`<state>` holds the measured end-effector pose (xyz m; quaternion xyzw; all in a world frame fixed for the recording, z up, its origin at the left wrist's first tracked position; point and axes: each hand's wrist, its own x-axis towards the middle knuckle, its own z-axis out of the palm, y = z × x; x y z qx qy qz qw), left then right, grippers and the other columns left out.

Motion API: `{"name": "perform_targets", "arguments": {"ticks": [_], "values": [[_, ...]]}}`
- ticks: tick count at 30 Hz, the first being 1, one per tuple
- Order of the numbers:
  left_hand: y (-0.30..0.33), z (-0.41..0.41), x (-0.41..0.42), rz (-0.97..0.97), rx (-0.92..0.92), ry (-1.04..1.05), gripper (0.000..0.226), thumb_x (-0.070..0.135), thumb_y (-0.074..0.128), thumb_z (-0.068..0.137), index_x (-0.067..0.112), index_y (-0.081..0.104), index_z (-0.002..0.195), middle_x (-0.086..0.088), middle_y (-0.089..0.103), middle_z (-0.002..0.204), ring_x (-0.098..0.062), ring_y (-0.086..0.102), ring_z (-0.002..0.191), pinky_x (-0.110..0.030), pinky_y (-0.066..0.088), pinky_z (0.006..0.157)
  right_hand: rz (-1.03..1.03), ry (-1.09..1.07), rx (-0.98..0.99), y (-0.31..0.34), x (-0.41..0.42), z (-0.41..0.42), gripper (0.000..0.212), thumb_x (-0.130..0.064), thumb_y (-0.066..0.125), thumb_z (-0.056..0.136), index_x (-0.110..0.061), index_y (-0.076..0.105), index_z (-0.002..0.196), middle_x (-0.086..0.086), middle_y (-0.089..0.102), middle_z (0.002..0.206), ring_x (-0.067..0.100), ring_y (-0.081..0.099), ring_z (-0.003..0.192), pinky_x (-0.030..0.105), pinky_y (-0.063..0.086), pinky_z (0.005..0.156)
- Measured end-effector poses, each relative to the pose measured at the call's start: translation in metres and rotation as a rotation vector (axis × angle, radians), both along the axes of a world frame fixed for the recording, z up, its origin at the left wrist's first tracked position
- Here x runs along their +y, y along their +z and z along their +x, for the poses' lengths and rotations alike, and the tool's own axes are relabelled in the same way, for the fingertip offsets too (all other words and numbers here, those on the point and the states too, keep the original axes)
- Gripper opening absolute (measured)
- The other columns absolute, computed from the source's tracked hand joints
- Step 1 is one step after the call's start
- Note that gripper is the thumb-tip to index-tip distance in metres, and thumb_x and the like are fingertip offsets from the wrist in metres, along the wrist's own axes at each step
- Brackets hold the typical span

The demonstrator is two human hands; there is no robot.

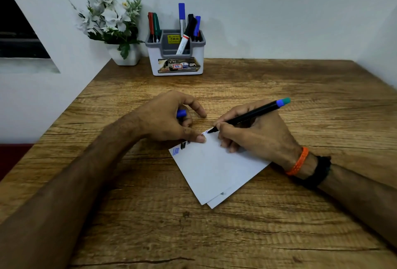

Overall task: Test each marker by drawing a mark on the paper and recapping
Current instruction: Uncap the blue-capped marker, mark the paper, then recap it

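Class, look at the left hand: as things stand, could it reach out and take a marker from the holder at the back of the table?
Probably not yet. The left hand grips a blue cap while its thumb pins the paper. The table between it and the marker holder is bare, so only the hand's load hinders it.

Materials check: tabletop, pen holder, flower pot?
Tabletop: wood or wood-look laminate, matte; printed-looking grain and knots, so I can't tell which. Pen holder: moulded plastic, white body with grey rim, slight sheen, stickers on it. Flower pot: smooth white, ceramic or plastic; the look leaves it open.
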<state>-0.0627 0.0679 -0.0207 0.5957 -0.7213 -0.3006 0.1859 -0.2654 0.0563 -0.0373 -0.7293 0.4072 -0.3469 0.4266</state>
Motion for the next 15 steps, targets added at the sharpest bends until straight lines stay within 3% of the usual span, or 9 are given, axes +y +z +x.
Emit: {"name": "perform_targets", "arguments": {"ticks": [15], "values": [[-0.0003, 0.0008, -0.0011, 0.007, -0.005, 0.003, 0.049, 0.035, 0.085, 0.063, 0.027, 0.063, 0.105, 0.009, 0.059, 0.055, -0.001, 0.053, 0.048, -0.020, 0.043, 0.062, -0.029, 0.002, 0.003, -0.0007, 0.0007, 0.0000, 0.006, -0.004, 0.071, 0.083, -0.005, 0.075, 0.078, 0.007, 0.071, 0.058, 0.014, 0.067, 0.045, 0.019, 0.050, 0.044]]}}
